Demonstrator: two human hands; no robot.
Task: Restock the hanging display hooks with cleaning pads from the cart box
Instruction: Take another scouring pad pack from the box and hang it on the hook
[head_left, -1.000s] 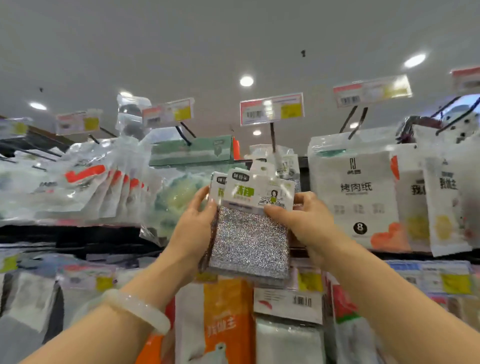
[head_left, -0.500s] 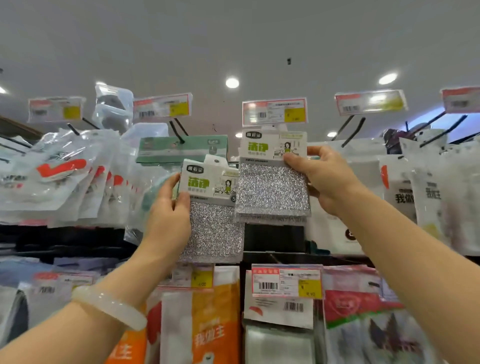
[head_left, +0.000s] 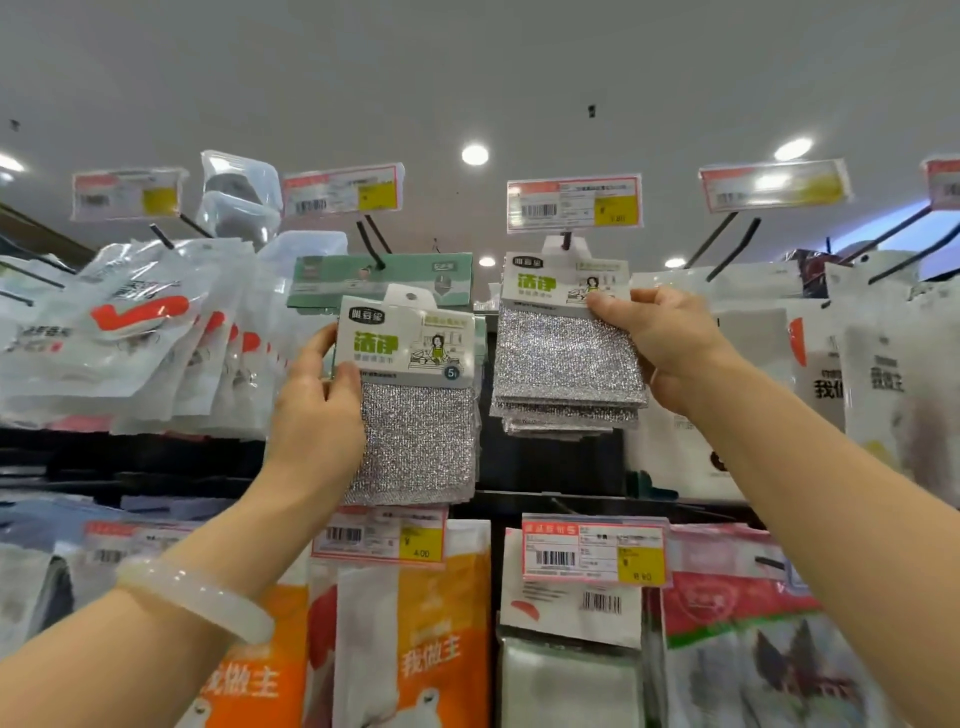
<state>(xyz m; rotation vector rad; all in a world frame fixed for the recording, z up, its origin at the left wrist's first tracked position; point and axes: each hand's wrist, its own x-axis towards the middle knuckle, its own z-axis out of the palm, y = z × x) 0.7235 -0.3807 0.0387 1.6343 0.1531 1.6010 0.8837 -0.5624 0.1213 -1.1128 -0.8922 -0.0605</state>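
Pads at the hook

Pads in two packs are held up before the top display row. The right hand (head_left: 670, 348) pinches the card header of the right pack (head_left: 566, 358), thumb on the front, with its hang tab at the hook (head_left: 566, 241) under the price tag (head_left: 574, 203). The left hand (head_left: 317, 410) grips the left pack (head_left: 415, 400) by its left edge, thumb on the front, fingers behind it, apart from any hook. A pale bangle (head_left: 195, 597) circles the left wrist.

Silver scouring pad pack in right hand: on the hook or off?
On. The silver scouring pad pack has its tab hole threaded on the black hook; right hand grips it.
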